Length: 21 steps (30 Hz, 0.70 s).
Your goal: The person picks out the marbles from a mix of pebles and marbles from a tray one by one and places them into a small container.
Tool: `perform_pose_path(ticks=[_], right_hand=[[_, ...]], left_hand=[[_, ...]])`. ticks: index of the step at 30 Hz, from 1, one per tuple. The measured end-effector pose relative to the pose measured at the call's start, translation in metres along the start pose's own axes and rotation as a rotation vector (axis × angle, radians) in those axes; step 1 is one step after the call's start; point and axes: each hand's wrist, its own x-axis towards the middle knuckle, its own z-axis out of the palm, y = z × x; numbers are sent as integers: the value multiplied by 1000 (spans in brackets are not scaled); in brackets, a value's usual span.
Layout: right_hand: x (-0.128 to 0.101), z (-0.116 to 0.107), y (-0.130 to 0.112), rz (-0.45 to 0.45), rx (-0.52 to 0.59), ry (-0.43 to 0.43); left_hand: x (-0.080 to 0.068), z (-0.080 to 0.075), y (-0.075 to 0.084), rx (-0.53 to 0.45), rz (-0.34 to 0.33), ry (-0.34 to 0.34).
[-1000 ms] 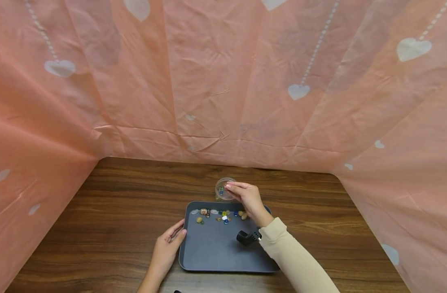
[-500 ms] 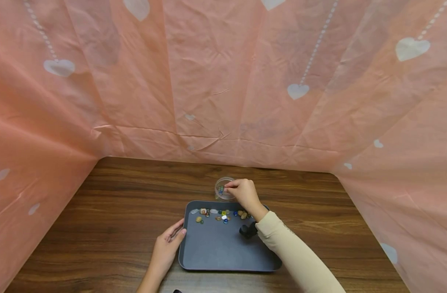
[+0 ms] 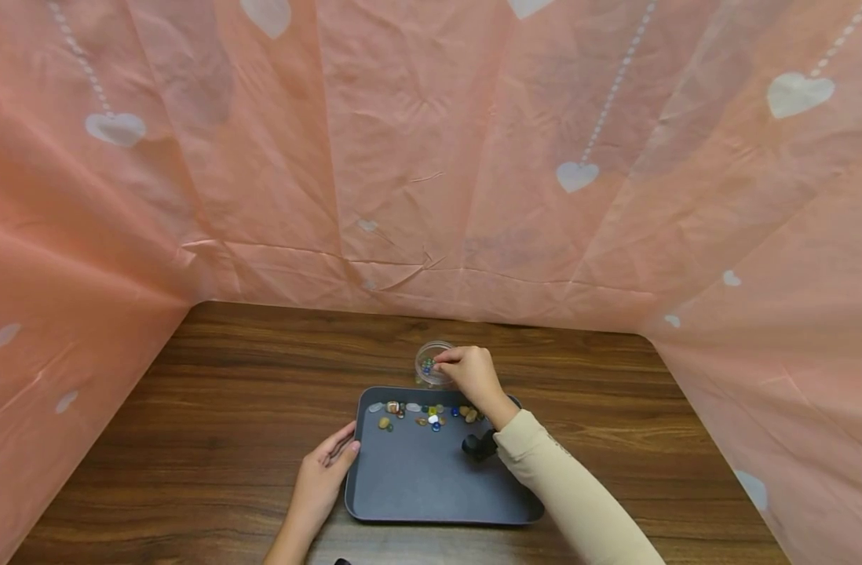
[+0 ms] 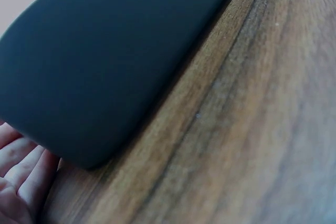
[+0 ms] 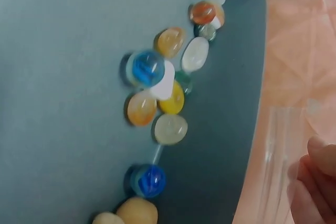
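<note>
On the wooden tabletop [image 3: 226, 408], as seen from the head view, a dark grey tray [image 3: 417, 486] is set close to the person, and a small clear jar [image 3: 429, 362] stands just beyond its far edge. The right hand [image 3: 476, 378] is held over the jar's mouth with its fingertips bunched together at the rim; whether something is pinched between them cannot be told. A cream sleeve [image 3: 572, 494] covers that arm. A cluster of coloured pebbles and marbles [image 3: 424, 414] is strewn along the far part of the tray, and a few more are seen inside the jar. The left hand [image 3: 321, 479] is laid at the tray's left edge, fingers fairly straight and relaxed, touching the rim. A pink backdrop with white hearts [image 3: 431, 157] is hung around the tabletop.

From the left wrist view, the rounded tray corner [image 4: 105, 77] is shown resting on the wood grain [image 4: 252, 129], with straight fingers [image 4: 21, 171] lying just beside it and gripping nothing.

From the right wrist view, orange, white, yellow and blue stones [image 5: 163, 93] are seen touching one another on the grey tray floor [image 5: 63, 77]. The clear jar wall [image 5: 275, 150] rises at the right, and curled fingertips [image 5: 315, 177] are seen next to it.
</note>
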Motion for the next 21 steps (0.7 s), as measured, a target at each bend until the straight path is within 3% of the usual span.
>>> perform_pose_path(ticks=[11, 16, 21], right_hand=[[-38, 0, 6, 232, 256, -4], [-51, 6, 16, 218, 249, -7], [-58, 14, 25, 196, 190, -70]], left_hand=[[1, 0, 1, -2, -5, -5], [1, 0, 1, -8, -7, -9], [0, 0, 1, -9, -9, -5]])
